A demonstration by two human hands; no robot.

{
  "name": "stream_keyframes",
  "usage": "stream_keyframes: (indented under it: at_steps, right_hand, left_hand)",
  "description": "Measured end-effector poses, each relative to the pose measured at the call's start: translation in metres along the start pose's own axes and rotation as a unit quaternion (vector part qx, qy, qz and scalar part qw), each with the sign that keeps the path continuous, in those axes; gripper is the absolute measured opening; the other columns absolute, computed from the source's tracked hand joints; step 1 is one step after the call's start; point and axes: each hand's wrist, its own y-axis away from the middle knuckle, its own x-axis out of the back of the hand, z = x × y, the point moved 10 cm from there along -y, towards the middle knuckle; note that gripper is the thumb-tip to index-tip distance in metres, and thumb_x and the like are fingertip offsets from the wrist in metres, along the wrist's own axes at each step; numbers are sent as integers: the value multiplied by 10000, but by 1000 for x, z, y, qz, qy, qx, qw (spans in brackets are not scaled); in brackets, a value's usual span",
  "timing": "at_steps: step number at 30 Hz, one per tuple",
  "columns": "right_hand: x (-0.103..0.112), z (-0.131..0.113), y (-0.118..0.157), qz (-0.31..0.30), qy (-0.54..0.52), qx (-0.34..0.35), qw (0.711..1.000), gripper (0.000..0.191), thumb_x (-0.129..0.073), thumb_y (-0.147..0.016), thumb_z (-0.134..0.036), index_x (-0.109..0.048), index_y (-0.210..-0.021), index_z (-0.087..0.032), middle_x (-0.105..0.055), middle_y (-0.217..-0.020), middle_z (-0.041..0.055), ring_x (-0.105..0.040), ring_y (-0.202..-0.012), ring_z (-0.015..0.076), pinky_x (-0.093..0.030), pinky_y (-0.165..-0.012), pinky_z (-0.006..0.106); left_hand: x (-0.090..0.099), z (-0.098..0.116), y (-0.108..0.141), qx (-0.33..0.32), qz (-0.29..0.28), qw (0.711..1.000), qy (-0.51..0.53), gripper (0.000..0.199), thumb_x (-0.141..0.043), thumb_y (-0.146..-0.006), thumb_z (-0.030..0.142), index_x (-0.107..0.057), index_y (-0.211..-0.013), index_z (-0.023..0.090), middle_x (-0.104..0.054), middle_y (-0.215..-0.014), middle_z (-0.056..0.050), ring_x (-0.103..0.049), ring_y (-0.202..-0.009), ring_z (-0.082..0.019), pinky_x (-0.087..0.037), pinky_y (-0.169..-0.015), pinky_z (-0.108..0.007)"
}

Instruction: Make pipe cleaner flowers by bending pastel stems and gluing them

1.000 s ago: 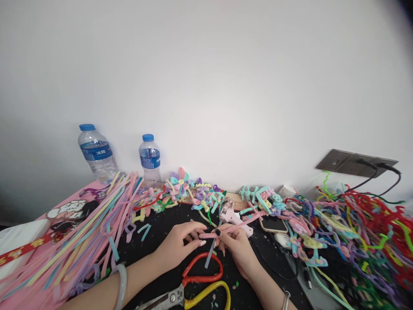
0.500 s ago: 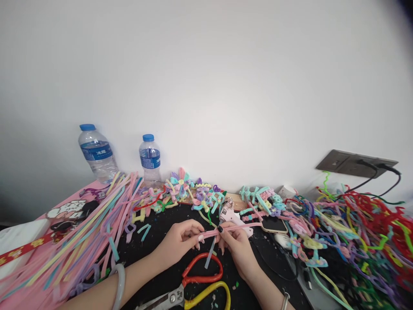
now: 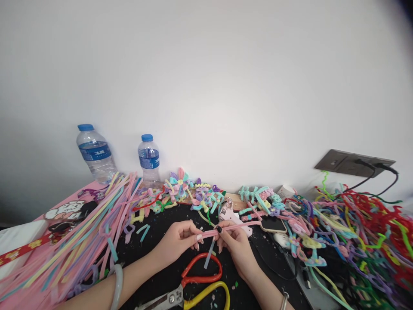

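A pink pipe cleaner (image 3: pixel 209 234) stretches between my two hands above the black mat. My left hand (image 3: pixel 180 239) pinches its left end between thumb and fingertips. Close by, my right hand (image 3: pixel 232 241) grips it between thumb and forefinger, and its free end runs out to the right past the knuckles. Below the fingers a translucent glue stick (image 3: pixel 209 255) slants down from the pale pink glue gun (image 3: pixel 229 214), which lies partly hidden behind my right hand. Scissors (image 3: pixel 190 282) with one red and one yellow handle lie nearest me.
Long pastel pipe cleaners (image 3: pixel 80 232) spread over the left side. Two water bottles (image 3: pixel 149 161) stand by the wall. Finished twisted shapes (image 3: pixel 180 185) line the back. A phone (image 3: pixel 272 224) and a colourful tangle of pipe cleaners (image 3: pixel 371 241) lie right, below a socket panel (image 3: pixel 342 162) with cables.
The view has shifted very slightly. Both hands keep their hold on the pink pipe cleaner, in almost the same place.
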Motion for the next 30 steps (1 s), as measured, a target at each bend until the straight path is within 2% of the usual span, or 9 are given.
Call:
stream_keyframes:
  at_steps: [7,13,19,30]
  right_hand:
    - [-3,-4,1,-9,40,7,999,212,-712,-684,-363,-635,-719,-169,-601,-573,-11,-484,-412,96,-415,-418,227]
    - [-2,-3,0,-9,40,11,999,211,-700,-702,-362,-628,-691,-164,-618,-580,1,-489,-421,91,-415,-428,219]
    - [-1,0,-1,-15,24,10,1000,186,-692,-723,-328,-614,-693,-161,-623,-588,4,-494,-427,85,-413,-427,207]
    - [-3,-2,0,-21,22,14,999,179,-684,-738,-306,-604,-693,-153,-626,-579,1,-499,-431,78,-422,-427,193]
  left_hand:
    - [0,-1,-1,-2,2,1000,-6,241,-625,-739,360,-613,-758,120,-621,-631,-10,-581,-568,-123,-469,-575,-248]
    - [0,-2,0,-9,2,1000,8,220,-609,-754,307,-599,-882,128,-649,-743,-30,-584,-606,-126,-480,-615,-263]
    - [-2,2,0,-14,-4,1000,15,192,-629,-722,220,-603,-888,129,-647,-743,-25,-583,-635,-127,-482,-644,-263]
    - [4,8,1,-24,16,994,-105,154,-566,-740,174,-703,-787,123,-654,-626,-32,-604,-608,-152,-465,-606,-255]
